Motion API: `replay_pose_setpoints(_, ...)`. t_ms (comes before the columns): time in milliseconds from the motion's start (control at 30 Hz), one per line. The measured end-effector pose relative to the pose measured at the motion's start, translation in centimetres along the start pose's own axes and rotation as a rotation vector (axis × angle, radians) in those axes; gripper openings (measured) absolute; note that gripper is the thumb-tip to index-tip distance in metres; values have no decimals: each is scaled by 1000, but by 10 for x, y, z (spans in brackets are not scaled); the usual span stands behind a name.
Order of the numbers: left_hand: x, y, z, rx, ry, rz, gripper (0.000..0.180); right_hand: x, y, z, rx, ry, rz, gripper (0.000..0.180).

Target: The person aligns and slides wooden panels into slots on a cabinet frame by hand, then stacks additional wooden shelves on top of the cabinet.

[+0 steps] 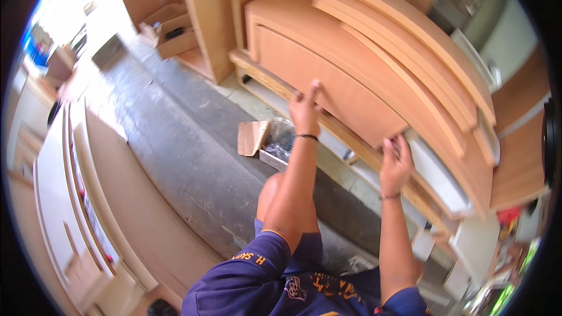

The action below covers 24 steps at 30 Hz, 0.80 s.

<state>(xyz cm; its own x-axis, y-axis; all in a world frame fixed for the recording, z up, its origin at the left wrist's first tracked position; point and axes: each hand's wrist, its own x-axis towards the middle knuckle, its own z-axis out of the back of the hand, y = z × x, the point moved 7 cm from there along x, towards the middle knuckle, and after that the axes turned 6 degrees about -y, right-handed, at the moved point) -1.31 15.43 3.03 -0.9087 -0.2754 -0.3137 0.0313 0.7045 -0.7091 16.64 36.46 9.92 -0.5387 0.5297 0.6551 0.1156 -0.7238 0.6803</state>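
A flat wood-coloured panel (336,85) stands in the front of a long low cabinet (281,6) of the same colour. At the panel's lower edge is my left hand (304,112), one finger stretched up against its face and the others curled by the edge. My right hand (397,167) pinches the panel's lower right corner between thumb and fingers. To the right of that corner, a white interior (436,172) shows in the cabinet front. The fingertips behind the panel are hidden.
Several wooden boards (404,41) lie stacked on the cabinet. An open carton with plastic bags (278,143) sits on the grey floor (170,123) near my knee. Long panels (129,181) lean at the left; a tall cabinet (205,11) holds another carton (175,35).
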Motion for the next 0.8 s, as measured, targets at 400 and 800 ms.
replay_pose_setpoints(400, -2, -15, 8, 90, 66, -2, 50, 13, 8, 1, 39, 35, -90, 24)
replay_pose_setpoints(800, 21, 4, 10, -31, 20, -45, 68, 11, 7, -3, 55, 58, -43, 27)
